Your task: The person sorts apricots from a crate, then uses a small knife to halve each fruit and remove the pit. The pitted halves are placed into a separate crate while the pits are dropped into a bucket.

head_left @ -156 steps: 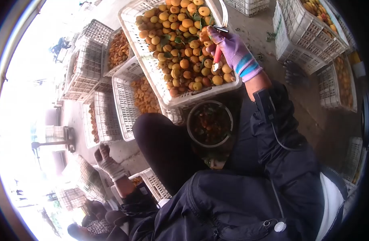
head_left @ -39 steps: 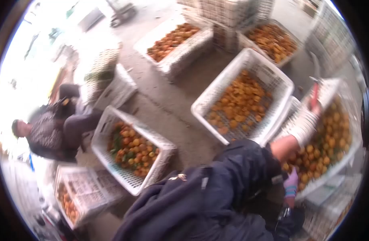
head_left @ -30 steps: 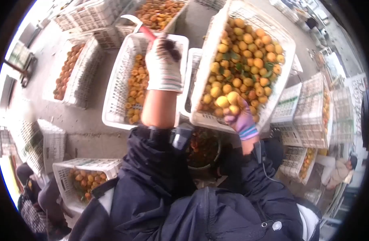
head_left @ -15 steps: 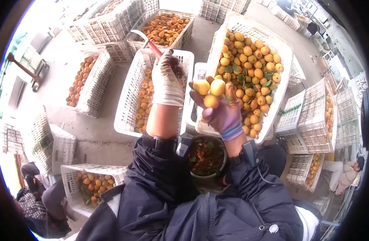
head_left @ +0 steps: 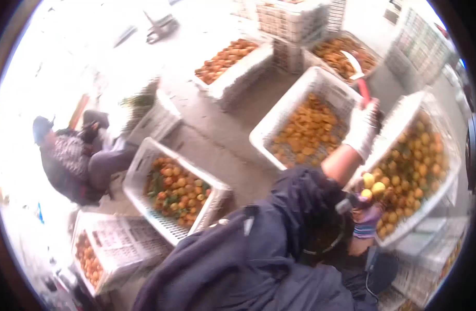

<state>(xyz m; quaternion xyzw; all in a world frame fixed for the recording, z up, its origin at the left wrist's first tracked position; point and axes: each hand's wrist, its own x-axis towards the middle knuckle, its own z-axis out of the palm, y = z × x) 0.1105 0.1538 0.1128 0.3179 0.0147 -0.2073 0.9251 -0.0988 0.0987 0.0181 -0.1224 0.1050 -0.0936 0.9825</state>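
Note:
My left hand (head_left: pixel 363 127), in a white knit glove, is closed round the red handle of a curved-blade knife (head_left: pixel 363 89), its pale blade pointing up and away. Just right of a white crate (head_left: pixel 283 108) holding orange apricot pieces, this hand is raised. My right hand (head_left: pixel 363 213), in a purplish glove with a striped cuff, grips three yellow apricots (head_left: pixel 373 187); motion blurs its fingers. Close by on the right stands a crate of whole apricots (head_left: pixel 411 168) with some green leaves. A dark bucket (head_left: pixel 328 236) sits below my hands, partly hidden by my sleeve.
A seated person (head_left: pixel 74 160) is at the left. Near my left side stands a crate of apricots with leaves (head_left: pixel 178 192), another crate (head_left: pixel 126 243) beyond it. Farther off are a fruit crate (head_left: pixel 243 78), stacked crates (head_left: pixel 292 23) and a crate of cut fruit (head_left: pixel 346 54).
My view has swung left, so the crates and both hands appear farther right. The seated person now shows more fully. The knife and apricots remain in my hands.

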